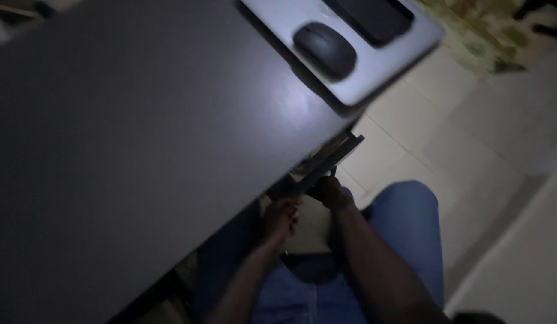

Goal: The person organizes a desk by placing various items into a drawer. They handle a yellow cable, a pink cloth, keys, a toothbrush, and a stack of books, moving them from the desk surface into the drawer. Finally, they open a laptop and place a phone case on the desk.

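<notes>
I logged one drawer (329,161) just under the desk (140,132) edge, my right hand (327,192) clamped on it, my left hand (282,217) close beside, grip indiscernible; above, one mouse (324,50), one pad (374,69).

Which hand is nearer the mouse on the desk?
Right. The right hand is at the desk edge below the mouse; the left hand sits lower, farther away.

The dark desk (140,138) is hiding both hands' fingertips; the keyboard (371,18) is running off the top edge.
</notes>
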